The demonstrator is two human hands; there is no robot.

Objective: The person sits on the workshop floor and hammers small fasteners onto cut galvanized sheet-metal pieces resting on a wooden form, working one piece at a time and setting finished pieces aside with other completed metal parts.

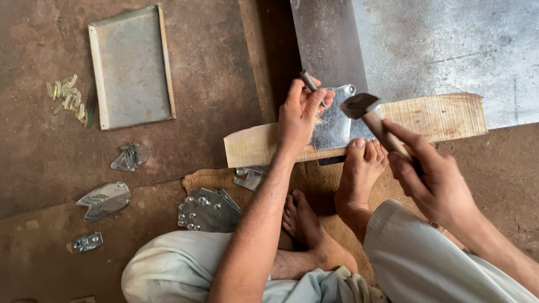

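Left hand (298,115): closed around a punch (310,84) set on a metal piece (337,120) | right hand (435,179): hammer (370,115) gripped above it | wooden plank (438,115) pinned by foot (359,168).

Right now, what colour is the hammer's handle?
Light brown wood, seen in the head view: hammer held by the right hand.

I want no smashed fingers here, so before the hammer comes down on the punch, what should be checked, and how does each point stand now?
1. Punch gripped by left hand: ok.
2. Punch tip on the metal piece: cannot tell, fingers hide it.
3. Metal piece backed by the wood block: ok.
4. Foot pinning the block's near edge: ok.
5. Hammer held in right hand, raised: ok.
6. Hammer head lined over the punch top: not ok, it sits off to the right.
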